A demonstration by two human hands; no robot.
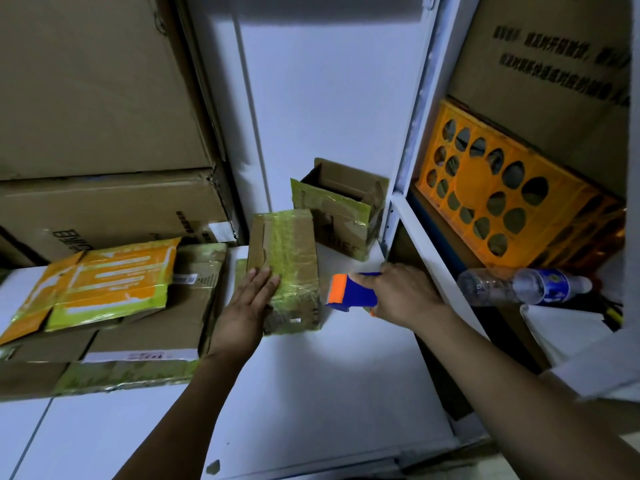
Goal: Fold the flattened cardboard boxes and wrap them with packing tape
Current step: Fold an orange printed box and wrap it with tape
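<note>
Left hand presses box, right hand grips dispenser.

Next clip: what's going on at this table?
A person is taping up a small cardboard box on a white table. The left hand presses flat on the box, which already carries greenish tape, while the right hand holds a blue and orange tape dispenser beside it. An open box stands behind, and flattened boxes lie to the left.
</note>
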